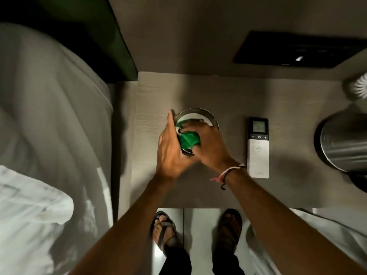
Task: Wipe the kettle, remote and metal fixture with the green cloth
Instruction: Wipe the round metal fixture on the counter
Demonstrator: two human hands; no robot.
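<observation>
A round metal fixture [200, 114] with a pale inner face stands in the middle of the bedside table [218, 92]. My left hand [170, 149] grips its left side. My right hand [210, 145] presses a bunched green cloth [188, 140] against the fixture's near side. To the right, a white remote [258, 151] with a small screen lies flat on the table. A brushed steel kettle [343, 143] stands at the table's right edge, partly cut off by the frame.
A bed with white sheets [49, 116] runs along the left side. A black panel [294, 50] sits on the wall behind the table. A white ribbed object [359, 88] shows at the far right. My sandalled feet [164, 229] stand on the floor below the table's front edge.
</observation>
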